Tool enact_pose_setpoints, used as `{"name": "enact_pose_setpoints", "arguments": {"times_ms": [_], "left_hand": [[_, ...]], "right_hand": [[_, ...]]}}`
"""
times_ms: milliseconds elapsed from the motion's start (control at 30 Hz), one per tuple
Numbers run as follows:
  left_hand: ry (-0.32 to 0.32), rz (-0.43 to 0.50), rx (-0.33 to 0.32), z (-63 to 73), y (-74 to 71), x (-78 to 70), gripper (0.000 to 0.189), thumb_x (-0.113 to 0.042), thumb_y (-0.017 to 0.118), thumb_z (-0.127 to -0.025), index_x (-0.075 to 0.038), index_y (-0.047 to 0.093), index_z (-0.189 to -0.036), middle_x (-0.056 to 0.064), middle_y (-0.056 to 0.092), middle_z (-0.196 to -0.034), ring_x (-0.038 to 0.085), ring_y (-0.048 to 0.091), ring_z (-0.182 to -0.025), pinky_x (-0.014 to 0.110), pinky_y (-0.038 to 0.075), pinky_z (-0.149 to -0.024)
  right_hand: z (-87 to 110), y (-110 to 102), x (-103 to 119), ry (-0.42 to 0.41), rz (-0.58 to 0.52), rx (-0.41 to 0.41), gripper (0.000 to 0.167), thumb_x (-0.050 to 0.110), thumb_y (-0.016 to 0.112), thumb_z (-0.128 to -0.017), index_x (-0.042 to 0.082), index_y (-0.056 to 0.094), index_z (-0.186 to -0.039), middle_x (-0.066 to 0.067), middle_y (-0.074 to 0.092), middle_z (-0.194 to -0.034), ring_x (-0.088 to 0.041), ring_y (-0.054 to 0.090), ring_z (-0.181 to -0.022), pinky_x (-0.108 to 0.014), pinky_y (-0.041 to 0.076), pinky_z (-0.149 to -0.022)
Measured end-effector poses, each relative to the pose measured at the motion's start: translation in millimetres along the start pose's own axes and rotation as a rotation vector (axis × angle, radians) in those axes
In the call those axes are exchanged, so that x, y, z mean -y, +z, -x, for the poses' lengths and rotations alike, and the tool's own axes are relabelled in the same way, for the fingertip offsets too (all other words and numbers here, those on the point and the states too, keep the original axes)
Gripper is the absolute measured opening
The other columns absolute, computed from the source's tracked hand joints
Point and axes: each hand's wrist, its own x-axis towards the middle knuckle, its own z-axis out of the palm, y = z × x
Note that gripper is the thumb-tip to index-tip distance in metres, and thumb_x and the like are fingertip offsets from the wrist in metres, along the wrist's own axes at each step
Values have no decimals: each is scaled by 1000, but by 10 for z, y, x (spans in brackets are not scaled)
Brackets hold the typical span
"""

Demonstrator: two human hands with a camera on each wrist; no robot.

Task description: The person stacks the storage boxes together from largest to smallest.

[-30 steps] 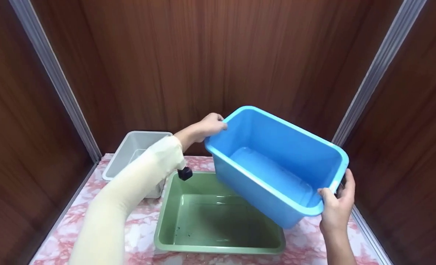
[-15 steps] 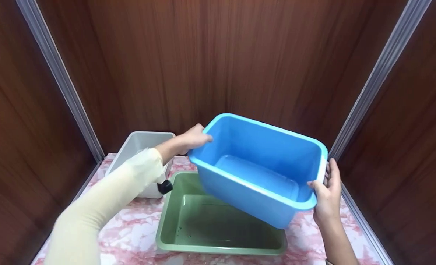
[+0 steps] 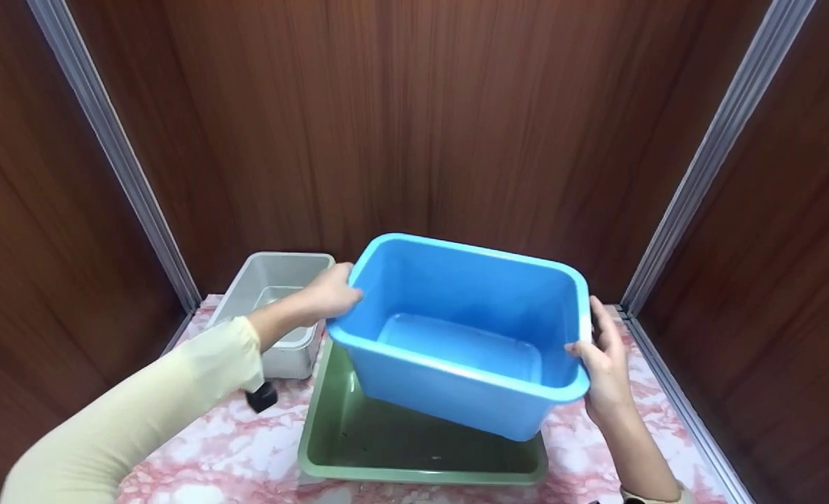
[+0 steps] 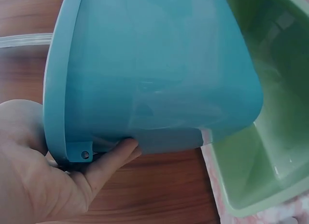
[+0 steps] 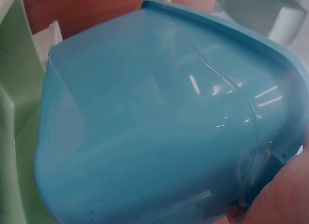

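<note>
A deep blue plastic tub [image 3: 456, 381], with nothing in it, is held up in the air by both hands, slightly tilted with its right end lower. My left hand [image 3: 330, 290] grips the rim at the tub's left end; in the left wrist view its fingers [image 4: 113, 159] curl under that rim against the outer wall. At the right end my right hand [image 3: 607, 364] holds the rim, thumb over the inner side and fingers outside. Below the blue tub stands a wider green tub [image 3: 421, 476], its far part hidden behind the blue one.
A light grey bin [image 3: 292, 360] stands at the back left, partly behind the left forearm. Pink and white marbled cloth [image 3: 246, 448] covers the tabletop. Brown wood-grain panels [image 3: 414, 126] close off the back and both sides, with metal strips at the corners.
Both hands have carried the blue tub to the left and lower over the green tub. The blue tub has turned nearer to level. Both grips stay the same.
</note>
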Motion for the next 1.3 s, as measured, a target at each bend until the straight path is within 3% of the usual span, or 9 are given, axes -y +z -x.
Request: {"name": "enact_pose_setpoints", "arguments": {"times_ms": [133,600,800,1067,1300], "left_hand": [[-22,-13,-2,136,-20,35,36,-3,49,-92,6,46,-127,18,58,-106,28,60,-93,40,53,-78],[-70,170,-7,394,-107,146,42,0,50,-94,9,40,-134,25,56,-117,36,61,-104,48,53,-83],[-162,239,-28,444,-105,218,42,-1,51,-91,10,44,-131,26,57,-116,36,64,-100,47,55,-78],[-259,276,-60,453,-78,298,22,2,52,-81,8,54,-102,18,60,-91,24,66,-75,35,57,-65],[-282,348,-39,416,-46,428,37,5,50,-79,13,48,-116,27,57,-112,32,64,-96,42,56,-77]], "right_hand": [[-5,8,1,14,11,33,76,-7,44,-87,5,13,-155,-11,19,-158,-35,30,-138,-55,29,-107],[-131,31,-32,65,7,163,79,-7,44,-86,11,14,-156,-11,24,-155,-40,34,-133,-61,33,-102],[-201,46,5,206,-10,213,84,-6,48,-85,12,7,-156,-13,15,-157,-40,27,-135,-60,31,-104],[-318,101,83,395,-2,310,84,-3,46,-83,12,7,-156,-21,15,-155,-44,23,-136,-61,29,-104],[-399,227,75,467,134,330,87,0,46,-84,19,3,-157,-19,10,-158,-47,17,-138,-66,25,-104]]}}
